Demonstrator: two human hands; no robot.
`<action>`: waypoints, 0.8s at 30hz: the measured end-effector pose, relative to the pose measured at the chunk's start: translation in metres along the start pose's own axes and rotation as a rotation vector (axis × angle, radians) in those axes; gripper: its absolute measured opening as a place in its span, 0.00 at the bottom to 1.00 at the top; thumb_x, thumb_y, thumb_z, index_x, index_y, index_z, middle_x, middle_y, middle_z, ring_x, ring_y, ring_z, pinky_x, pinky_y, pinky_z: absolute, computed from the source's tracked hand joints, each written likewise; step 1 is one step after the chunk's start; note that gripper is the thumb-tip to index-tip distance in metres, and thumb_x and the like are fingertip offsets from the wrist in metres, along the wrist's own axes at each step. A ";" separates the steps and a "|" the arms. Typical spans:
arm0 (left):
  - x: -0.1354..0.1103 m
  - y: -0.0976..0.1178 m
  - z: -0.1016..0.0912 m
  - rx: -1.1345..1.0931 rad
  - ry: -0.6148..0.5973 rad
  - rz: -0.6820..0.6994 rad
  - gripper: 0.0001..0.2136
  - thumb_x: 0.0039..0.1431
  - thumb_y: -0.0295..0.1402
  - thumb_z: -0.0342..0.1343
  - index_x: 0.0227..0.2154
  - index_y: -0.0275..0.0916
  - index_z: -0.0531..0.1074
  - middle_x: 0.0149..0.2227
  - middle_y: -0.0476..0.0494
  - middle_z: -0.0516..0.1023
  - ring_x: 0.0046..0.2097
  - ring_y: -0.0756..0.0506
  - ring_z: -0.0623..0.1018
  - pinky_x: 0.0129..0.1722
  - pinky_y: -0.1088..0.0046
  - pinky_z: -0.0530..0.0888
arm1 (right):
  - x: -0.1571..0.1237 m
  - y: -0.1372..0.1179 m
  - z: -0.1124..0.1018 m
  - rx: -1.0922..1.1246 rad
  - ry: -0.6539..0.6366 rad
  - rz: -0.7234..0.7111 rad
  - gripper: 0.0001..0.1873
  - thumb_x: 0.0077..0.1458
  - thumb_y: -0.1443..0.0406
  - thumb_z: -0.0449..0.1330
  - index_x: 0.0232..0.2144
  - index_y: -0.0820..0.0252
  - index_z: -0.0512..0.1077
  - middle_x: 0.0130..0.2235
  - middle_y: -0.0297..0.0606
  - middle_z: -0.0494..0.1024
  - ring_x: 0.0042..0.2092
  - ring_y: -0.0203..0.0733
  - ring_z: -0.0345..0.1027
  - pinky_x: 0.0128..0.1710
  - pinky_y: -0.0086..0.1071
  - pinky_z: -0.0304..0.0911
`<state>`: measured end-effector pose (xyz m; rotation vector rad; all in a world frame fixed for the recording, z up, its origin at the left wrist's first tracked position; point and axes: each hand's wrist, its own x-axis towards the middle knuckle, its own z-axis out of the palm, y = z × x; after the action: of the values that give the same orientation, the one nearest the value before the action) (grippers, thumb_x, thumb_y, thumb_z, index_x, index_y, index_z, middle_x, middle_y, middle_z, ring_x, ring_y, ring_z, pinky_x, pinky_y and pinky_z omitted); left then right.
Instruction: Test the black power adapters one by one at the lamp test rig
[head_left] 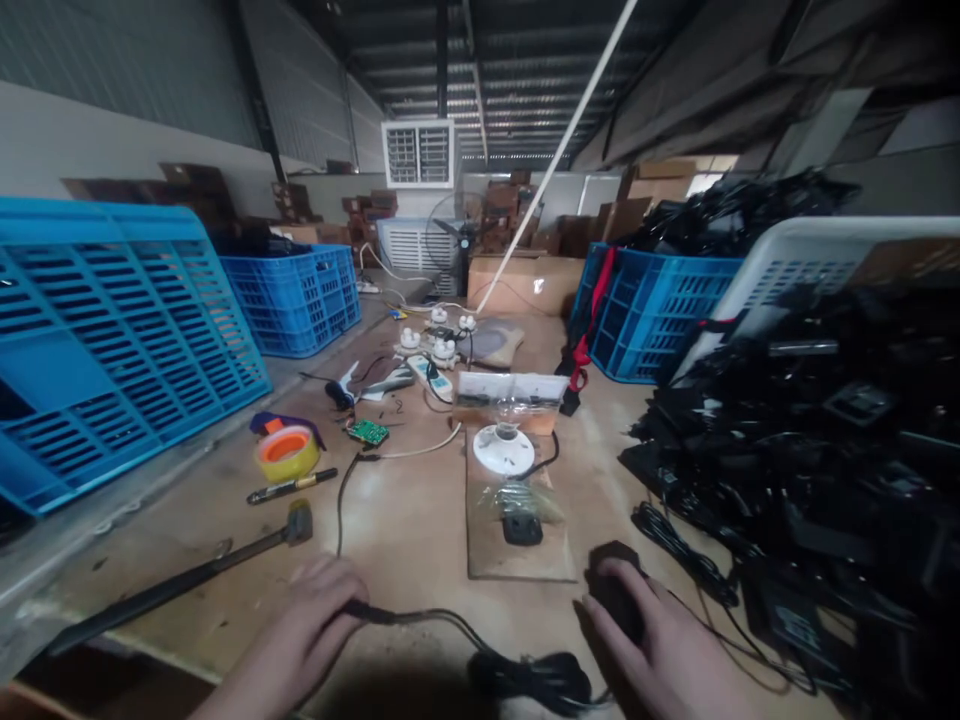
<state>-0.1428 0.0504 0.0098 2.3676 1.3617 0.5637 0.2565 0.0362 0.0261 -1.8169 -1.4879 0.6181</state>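
Observation:
My left hand (322, 610) is closed on the end of a black cable (427, 615) at the lower left of centre. A thin dark wire (343, 500) also runs down to its fingers; whether the two join is hidden. My right hand (660, 635) grips a black power adapter (624, 600), thumb and fingers around its sides. A bundled black cord (547, 680) lies between my hands. Ahead stands a wooden board (487, 555) bearing a white round lamp holder (495, 455) and a black socket (523, 528).
A hammer (225, 555), marker (292, 485), yellow tape roll (289, 455) and green circuit board (368, 431) lie left. Black adapters (825, 450) pile up at right. Blue crates (135, 330) and a white power strip (431, 378) stand or lie farther off.

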 end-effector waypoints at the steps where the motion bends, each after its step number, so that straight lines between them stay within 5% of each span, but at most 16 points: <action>1: 0.007 0.010 0.006 -0.033 -0.023 0.014 0.10 0.71 0.33 0.49 0.34 0.41 0.74 0.35 0.47 0.78 0.38 0.43 0.76 0.42 0.68 0.67 | -0.001 -0.007 0.004 0.178 0.029 0.040 0.24 0.48 0.44 0.66 0.41 0.49 0.77 0.41 0.39 0.82 0.31 0.47 0.74 0.29 0.35 0.69; 4: 0.029 0.046 0.020 -0.139 -0.121 -0.037 0.04 0.65 0.34 0.58 0.40 0.44 0.76 0.37 0.49 0.80 0.41 0.42 0.77 0.43 0.69 0.67 | -0.006 -0.032 0.015 0.818 0.061 0.199 0.27 0.47 0.48 0.71 0.48 0.46 0.72 0.46 0.34 0.79 0.32 0.40 0.72 0.31 0.30 0.69; 7: 0.051 0.075 0.031 -0.277 -0.158 -0.128 0.17 0.57 0.34 0.63 0.50 0.46 0.75 0.40 0.49 0.81 0.42 0.42 0.77 0.40 0.72 0.69 | -0.008 -0.053 0.027 1.184 -0.055 0.304 0.33 0.46 0.52 0.74 0.52 0.47 0.67 0.41 0.34 0.80 0.34 0.40 0.73 0.34 0.28 0.68; 11: 0.069 0.087 0.049 -0.385 -0.059 0.030 0.11 0.67 0.31 0.50 0.42 0.41 0.79 0.39 0.46 0.82 0.42 0.45 0.79 0.43 0.73 0.71 | -0.003 -0.054 0.047 1.229 -0.128 0.308 0.34 0.46 0.52 0.74 0.51 0.51 0.66 0.35 0.35 0.80 0.32 0.40 0.72 0.32 0.27 0.66; 14: 0.073 0.086 0.059 -0.401 -0.080 0.145 0.09 0.66 0.31 0.53 0.42 0.43 0.79 0.44 0.47 0.82 0.47 0.44 0.78 0.49 0.71 0.71 | 0.001 -0.040 0.060 1.213 -0.105 0.293 0.32 0.47 0.51 0.74 0.51 0.49 0.67 0.35 0.32 0.78 0.30 0.38 0.70 0.31 0.27 0.65; 19: 0.070 0.087 0.065 -0.390 -0.079 0.072 0.17 0.66 0.28 0.51 0.54 0.44 0.74 0.55 0.46 0.79 0.56 0.43 0.75 0.60 0.67 0.67 | 0.000 -0.020 0.067 1.090 -0.102 0.283 0.34 0.46 0.46 0.73 0.50 0.50 0.68 0.43 0.36 0.79 0.37 0.44 0.73 0.36 0.33 0.69; 24: 0.067 0.083 0.065 -0.355 -0.049 0.117 0.13 0.64 0.29 0.49 0.45 0.43 0.77 0.47 0.47 0.82 0.49 0.43 0.77 0.54 0.68 0.69 | -0.001 -0.013 0.066 1.013 -0.092 0.199 0.29 0.49 0.47 0.72 0.49 0.50 0.71 0.48 0.38 0.78 0.43 0.46 0.73 0.42 0.32 0.69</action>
<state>-0.0180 0.0629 0.0054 2.1622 1.0101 0.7107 0.1991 0.0503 -0.0063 -1.1255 -0.7714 1.2761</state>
